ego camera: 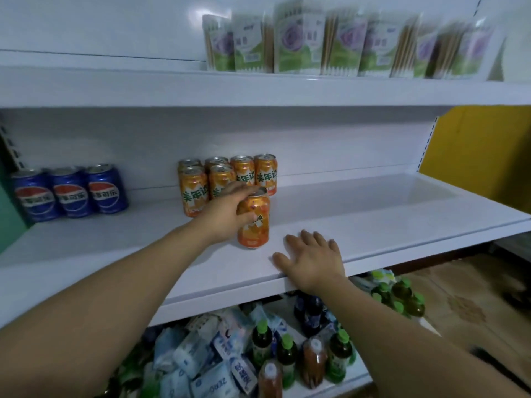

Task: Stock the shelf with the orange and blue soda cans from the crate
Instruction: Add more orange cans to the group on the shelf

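My left hand [227, 212] grips an orange soda can [257, 228] that stands upright on the white middle shelf [373, 222], just in front of a cluster of several orange cans [244, 173]. Three blue cola cans [71, 192] stand in a row at the shelf's far left. My right hand [311, 258] lies flat and empty on the shelf's front edge, fingers spread, just right of the held can. The crate is not in view.
The upper shelf [143, 87] carries several green and purple packets [330, 44] at the right. Below, the lower shelf holds green-capped bottles [287, 354] and blue-white packs [201, 357]. A yellow wall [482, 150] lies to the right.
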Demonstrator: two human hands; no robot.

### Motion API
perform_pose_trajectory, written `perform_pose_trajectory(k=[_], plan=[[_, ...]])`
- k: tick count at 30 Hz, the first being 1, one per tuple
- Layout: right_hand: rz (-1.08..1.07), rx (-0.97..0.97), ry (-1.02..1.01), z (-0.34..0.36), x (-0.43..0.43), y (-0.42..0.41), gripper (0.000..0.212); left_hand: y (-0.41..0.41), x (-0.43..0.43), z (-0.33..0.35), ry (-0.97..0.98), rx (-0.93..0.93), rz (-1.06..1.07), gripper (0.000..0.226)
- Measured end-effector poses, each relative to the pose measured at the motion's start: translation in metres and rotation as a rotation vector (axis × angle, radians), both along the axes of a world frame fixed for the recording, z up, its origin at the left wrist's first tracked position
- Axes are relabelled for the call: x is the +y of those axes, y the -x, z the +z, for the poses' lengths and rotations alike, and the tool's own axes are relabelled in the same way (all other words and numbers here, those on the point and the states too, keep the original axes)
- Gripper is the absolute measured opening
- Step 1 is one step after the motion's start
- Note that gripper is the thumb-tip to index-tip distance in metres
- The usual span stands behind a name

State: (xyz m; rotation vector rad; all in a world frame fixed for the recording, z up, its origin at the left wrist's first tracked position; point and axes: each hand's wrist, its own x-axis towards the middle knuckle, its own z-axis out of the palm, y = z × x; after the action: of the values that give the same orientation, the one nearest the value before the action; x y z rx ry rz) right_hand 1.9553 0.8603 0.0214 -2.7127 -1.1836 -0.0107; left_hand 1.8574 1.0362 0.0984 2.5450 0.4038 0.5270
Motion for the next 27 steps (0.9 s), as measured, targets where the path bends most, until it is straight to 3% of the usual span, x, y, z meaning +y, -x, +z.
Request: perform_pose_trajectory(k=[5, 9, 13, 19, 27], plan=[[0.009, -0.018, -0.047, -0.005, -0.001, -0.002, 0.063, -0.02, 0.006, -0.002, -0.195, 0.015, 0.069, 0.063], [0.016, -0.03, -0.077, -0.008, -0.002, -0.002, 0.059, -0.039, 0.011, 0.008, -0.398, 0.143, 0.145, 0.065], [0.019, -0.059, -0.113, -0.008, -0.003, 0.0, 0.078, -0.059, 0.031, 0.011, -0.63, 0.21, 0.202, 0.063], [0.027, -0.062, -0.138, -0.01, -0.005, 0.0, 0.075, -0.077, 0.049, 0.005, -0.704, 0.182, 0.284, 0.061], [0.034, -0.046, -0.127, -0.009, -0.005, -0.001, 0.082, -0.092, 0.058, 0.002, -0.642, 0.134, 0.277, 0.059]])
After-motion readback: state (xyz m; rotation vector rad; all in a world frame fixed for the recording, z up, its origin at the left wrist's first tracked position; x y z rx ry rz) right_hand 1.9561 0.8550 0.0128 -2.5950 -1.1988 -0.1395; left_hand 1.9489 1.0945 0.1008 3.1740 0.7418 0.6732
